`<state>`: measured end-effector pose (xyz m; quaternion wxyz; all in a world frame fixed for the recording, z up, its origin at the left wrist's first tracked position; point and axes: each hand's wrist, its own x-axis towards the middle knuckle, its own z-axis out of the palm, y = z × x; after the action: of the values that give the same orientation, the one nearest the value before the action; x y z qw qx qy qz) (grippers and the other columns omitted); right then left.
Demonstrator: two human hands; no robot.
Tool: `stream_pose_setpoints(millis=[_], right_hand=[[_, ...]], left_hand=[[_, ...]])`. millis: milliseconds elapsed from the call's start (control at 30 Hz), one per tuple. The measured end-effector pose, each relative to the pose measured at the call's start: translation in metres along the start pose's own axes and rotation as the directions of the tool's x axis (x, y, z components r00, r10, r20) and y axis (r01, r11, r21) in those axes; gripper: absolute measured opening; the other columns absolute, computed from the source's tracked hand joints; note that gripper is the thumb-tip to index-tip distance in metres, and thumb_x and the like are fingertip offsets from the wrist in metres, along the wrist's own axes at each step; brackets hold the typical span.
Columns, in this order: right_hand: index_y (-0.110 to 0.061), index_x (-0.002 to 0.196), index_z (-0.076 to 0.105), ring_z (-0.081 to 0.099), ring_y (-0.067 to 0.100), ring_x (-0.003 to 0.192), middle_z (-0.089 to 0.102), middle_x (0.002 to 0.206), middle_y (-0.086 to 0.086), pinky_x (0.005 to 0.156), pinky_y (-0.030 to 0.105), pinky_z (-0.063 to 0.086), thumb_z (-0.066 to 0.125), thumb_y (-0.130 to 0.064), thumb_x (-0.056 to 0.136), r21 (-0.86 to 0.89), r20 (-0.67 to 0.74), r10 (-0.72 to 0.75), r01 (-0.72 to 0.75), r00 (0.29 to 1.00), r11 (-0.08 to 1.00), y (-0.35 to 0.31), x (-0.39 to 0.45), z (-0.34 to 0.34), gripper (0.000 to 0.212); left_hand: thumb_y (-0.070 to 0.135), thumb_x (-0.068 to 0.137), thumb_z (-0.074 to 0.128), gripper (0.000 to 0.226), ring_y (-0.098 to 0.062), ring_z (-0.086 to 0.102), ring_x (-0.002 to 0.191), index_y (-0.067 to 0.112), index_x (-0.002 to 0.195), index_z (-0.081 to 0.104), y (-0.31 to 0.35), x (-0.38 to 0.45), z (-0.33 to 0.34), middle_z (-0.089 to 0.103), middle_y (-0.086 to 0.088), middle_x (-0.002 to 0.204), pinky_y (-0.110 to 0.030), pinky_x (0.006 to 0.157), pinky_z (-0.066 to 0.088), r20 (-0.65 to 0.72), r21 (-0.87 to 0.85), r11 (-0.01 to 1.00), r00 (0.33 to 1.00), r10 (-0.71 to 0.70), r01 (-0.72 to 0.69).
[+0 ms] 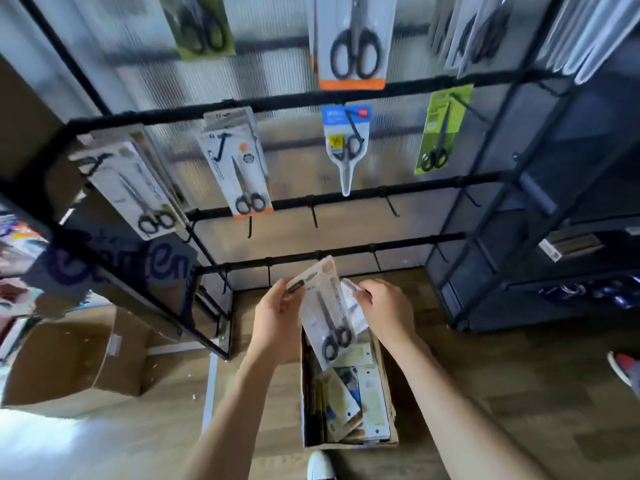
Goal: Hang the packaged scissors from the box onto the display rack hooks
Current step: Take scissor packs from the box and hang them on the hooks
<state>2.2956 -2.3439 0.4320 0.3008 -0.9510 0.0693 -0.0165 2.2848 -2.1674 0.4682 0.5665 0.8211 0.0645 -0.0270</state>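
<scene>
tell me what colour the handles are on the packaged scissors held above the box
Black handles on the clear-fronted packaged scissors, seen in the head view.

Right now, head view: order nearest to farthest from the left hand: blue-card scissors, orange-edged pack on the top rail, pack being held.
1. Held pack, gripped in the left hand.
2. Blue-card scissors, middle rail, centre.
3. Orange-edged pack, top rail, centre.

Single head-worn view, facing forward and down, hands close, rack beyond

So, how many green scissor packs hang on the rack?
2 green packs: one top left, one far right on the second rail. More may hide behind other packs.
</scene>
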Motion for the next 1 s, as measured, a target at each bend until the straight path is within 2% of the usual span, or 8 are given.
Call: stream_pose_setpoints(millis=[133, 300, 433, 500, 667, 800, 900, 1000], right_hand=[[-0.014, 0.089, 0.066, 0.057, 0.02, 0.071, 0.063, 0.08, 0.001, 0.05, 0.025, 0.034, 0.052, -0.024, 0.095, -0.001, 0.005, -0.086, 0.086, 0.996, 0.996, -0.053, 0.006, -0.041, 0.018], [-0.013, 0.094, 0.068, 0.058, 0.018, 0.077, 0.063, 0.087, -0.001, 0.063, 0.031, 0.045, 0.054, -0.024, 0.094, 0.022, 0.05, -0.197, 0.196, 0.979, 0.98, -0.1, 0.012, -0.07, 0.018], [-0.019, 0.092, 0.064, 0.057, 0.016, 0.072, 0.06, 0.079, -0.005, 0.055, 0.025, 0.039, 0.05, -0.023, 0.096, 0.111, 0.068, -0.243, 0.234, 0.968, 0.966, -0.122, 0.009, -0.09, 0.015], [-0.021, 0.097, 0.059, 0.059, 0.019, 0.072, 0.064, 0.083, -0.001, 0.054, 0.03, 0.041, 0.045, -0.025, 0.098, 0.111, 0.092, -0.238, 0.227, 0.967, 0.968, -0.129, 0.008, -0.1, 0.015], [-0.021, 0.102, 0.056, 0.06, 0.019, 0.073, 0.063, 0.091, 0.004, 0.053, 0.032, 0.044, 0.034, -0.015, 0.1, 0.112, 0.121, -0.253, 0.24, 0.96, 0.964, -0.13, 0.013, -0.123, 0.022], [-0.02, 0.111, 0.059, 0.052, 0.013, 0.078, 0.061, 0.102, 0.0, 0.051, 0.014, 0.034, 0.035, -0.009, 0.098, 0.101, 0.111, -0.298, 0.288, 0.948, 0.952, -0.122, 0.022, -0.136, 0.029], [-0.014, 0.116, 0.06, 0.049, 0.01, 0.086, 0.055, 0.103, -0.003, 0.056, 0.01, 0.032, 0.037, -0.006, 0.097, 0.136, 0.076, -0.362, 0.35, 0.929, 0.927, -0.123, 0.029, -0.144, 0.032], [-0.01, 0.114, 0.061, 0.05, 0.011, 0.086, 0.052, 0.102, -0.001, 0.058, 0.01, 0.034, 0.039, -0.005, 0.096, 0.152, 0.048, -0.402, 0.391, 0.914, 0.908, -0.124, 0.034, -0.151, 0.029]], left_hand=[[0.018, 0.094, 0.055, 0.011, -0.007, 0.052, 0.065, 0.017, 0.086, 0.062, 0.04, 0.0, -0.036, 0.065, 0.004, 0.077, -0.011, 0.054, 0.038, -0.051, -0.003, 1.0, 0.999, -0.001, 0.001], [0.024, 0.093, 0.055, 0.02, -0.013, 0.053, 0.059, 0.022, 0.073, 0.054, 0.069, -0.003, -0.072, 0.063, 0.006, 0.067, -0.024, 0.052, 0.039, -0.202, 0.205, 0.975, 0.971, 0.127, -0.085], [0.023, 0.095, 0.052, 0.016, -0.023, 0.057, 0.068, 0.01, 0.085, 0.055, 0.084, -0.007, -0.092, 0.057, 0.009, 0.066, -0.026, 0.055, 0.04, -0.262, 0.33, 0.935, 0.94, 0.22, -0.127], [0.021, 0.096, 0.051, 0.019, -0.025, 0.055, 0.066, 0.007, 0.083, 0.052, 0.086, -0.008, -0.098, 0.054, 0.008, 0.063, -0.023, 0.053, 0.038, -0.267, 0.333, 0.933, 0.935, 0.233, -0.137], [0.015, 0.097, 0.049, 0.01, -0.017, 0.055, 0.067, 0.01, 0.089, 0.052, 0.094, -0.011, -0.095, 0.058, 0.005, 0.071, -0.021, 0.057, 0.04, -0.292, 0.273, 0.952, 0.931, 0.221, -0.14], [0.016, 0.098, 0.045, 0.012, -0.022, 0.058, 0.071, 0.008, 0.1, 0.054, 0.106, -0.016, -0.089, 0.063, -0.003, 0.081, -0.032, 0.062, 0.045, -0.335, 0.232, 0.961, 0.915, 0.223, -0.149], [0.016, 0.098, 0.044, 0.009, -0.01, 0.055, 0.063, 0.012, 0.096, 0.052, 0.118, -0.018, -0.086, 0.06, 0.005, 0.075, -0.023, 0.055, 0.039, -0.376, 0.211, 0.963, 0.896, 0.235, -0.164], [0.017, 0.098, 0.045, 0.009, -0.004, 0.054, 0.063, 0.019, 0.097, 0.054, 0.127, -0.018, -0.083, 0.058, 0.013, 0.076, -0.022, 0.056, 0.042, -0.405, 0.201, 0.964, 0.882, 0.243, -0.173]])
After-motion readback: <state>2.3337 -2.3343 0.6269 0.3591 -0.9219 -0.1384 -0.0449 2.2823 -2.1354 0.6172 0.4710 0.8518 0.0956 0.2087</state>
